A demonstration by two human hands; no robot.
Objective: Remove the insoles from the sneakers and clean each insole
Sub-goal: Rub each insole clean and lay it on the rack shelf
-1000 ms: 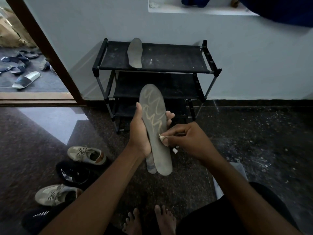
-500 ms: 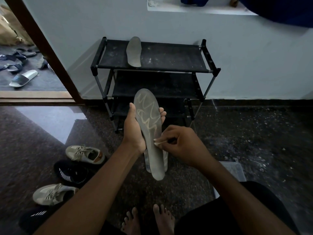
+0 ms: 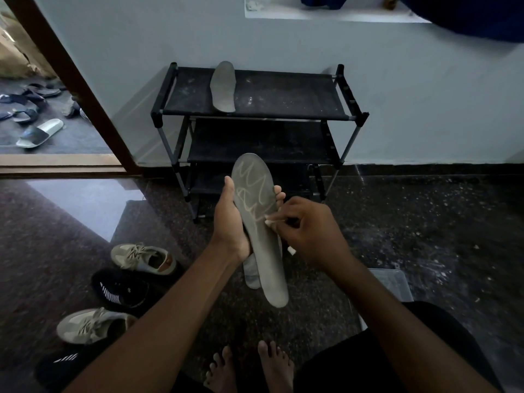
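You have one view only, from the camera worn on your head. It faces forward and tilts steeply down, so your bare feet [image 3: 249,370] show at the bottom edge. Your forearms run up from there to your left hand [image 3: 229,222] and right hand [image 3: 309,234], which are close to the lens at mid-frame. The shoe rack [image 3: 283,95] stands farther off, straight ahead against the wall [image 3: 425,95]. The wide lens slants the door frame [image 3: 71,80] at far left.
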